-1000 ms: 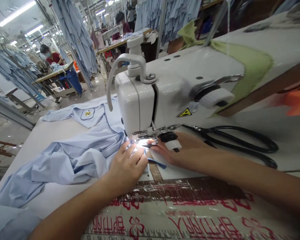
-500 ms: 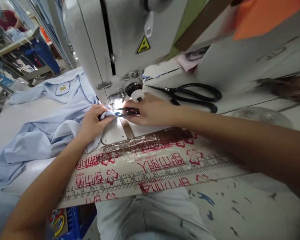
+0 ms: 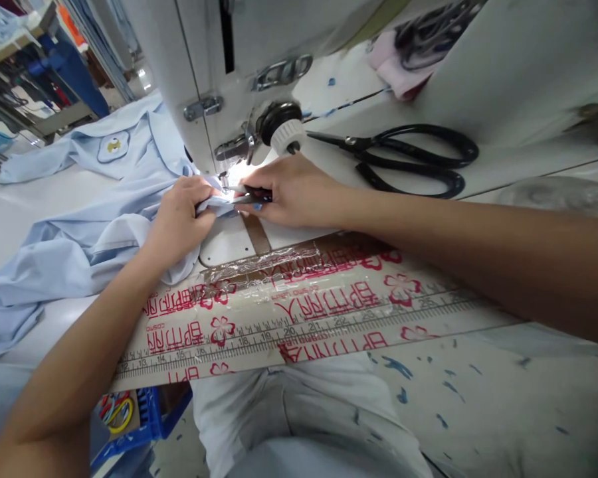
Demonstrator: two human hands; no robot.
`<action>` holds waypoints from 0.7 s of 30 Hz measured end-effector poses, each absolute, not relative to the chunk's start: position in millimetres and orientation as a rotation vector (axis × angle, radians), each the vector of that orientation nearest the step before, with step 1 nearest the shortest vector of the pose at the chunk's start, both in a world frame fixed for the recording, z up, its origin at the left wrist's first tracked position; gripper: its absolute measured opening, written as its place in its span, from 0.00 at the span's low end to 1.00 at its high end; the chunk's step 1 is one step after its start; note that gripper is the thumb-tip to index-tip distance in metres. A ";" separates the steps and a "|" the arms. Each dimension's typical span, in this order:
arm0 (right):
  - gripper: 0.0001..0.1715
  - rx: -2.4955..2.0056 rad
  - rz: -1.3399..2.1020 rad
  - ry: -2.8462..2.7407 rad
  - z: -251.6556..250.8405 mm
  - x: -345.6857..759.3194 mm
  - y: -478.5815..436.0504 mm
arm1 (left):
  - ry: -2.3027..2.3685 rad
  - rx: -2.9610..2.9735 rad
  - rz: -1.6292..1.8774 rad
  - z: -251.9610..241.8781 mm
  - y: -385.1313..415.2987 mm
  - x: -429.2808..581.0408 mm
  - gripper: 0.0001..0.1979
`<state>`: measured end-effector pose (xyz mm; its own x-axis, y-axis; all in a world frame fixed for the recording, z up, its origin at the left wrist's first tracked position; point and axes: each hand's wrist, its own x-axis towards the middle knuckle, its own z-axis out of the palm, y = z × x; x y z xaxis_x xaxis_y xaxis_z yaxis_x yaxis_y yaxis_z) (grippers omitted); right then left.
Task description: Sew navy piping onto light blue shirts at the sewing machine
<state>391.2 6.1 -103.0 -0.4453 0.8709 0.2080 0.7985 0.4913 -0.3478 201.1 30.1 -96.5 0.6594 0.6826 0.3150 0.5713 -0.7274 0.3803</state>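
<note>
My left hand (image 3: 179, 219) grips a fold of a light blue shirt (image 3: 80, 245) just in front of the sewing machine's needle and presser foot (image 3: 224, 178). The shirt's embroidered badge (image 3: 113, 146) lies beyond it on the table. My right hand (image 3: 292, 192) holds small black-handled thread snips (image 3: 256, 196), whose tips reach the fabric edge beside the needle. The white sewing machine head (image 3: 204, 66) rises above both hands, and a lamp lights the needle area. The blades' exact contact with the cloth is too small to tell.
Large black-handled scissors (image 3: 403, 156) lie to the right of the machine. A ruler strip with red print (image 3: 279, 345) is taped along the table's near edge. Below it are my light trousers (image 3: 299, 411) and a blue crate (image 3: 129, 415). Pink cloth (image 3: 403, 60) lies behind the machine.
My view has tilted down and right, bringing my lap into sight. Both hands have drawn together at the needle, my left hand gathering the shirt and the snips now showing in my right hand.
</note>
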 end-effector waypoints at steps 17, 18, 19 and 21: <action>0.08 -1.412 0.249 -2.362 -102.7 391.6 6.6 | 1.148 2.613 0.842 -102.6 26.3 204.3 0.02; 0.08 -1.398 0.244 -2.372 -102.9 391.5 6.6 | 1.127 2.649 0.839 -103.5 26.0 204.6 0.02; 0.08 -1.384 0.237 -2.384 -103.3 391.4 6.8 | 1.108 2.676 0.830 -104.2 26.1 204.8 0.02; 0.08 -1.373 0.220 -2.395 -104.6 391.7 7.6 | 1.092 2.689 0.813 -105.3 26.7 205.1 0.03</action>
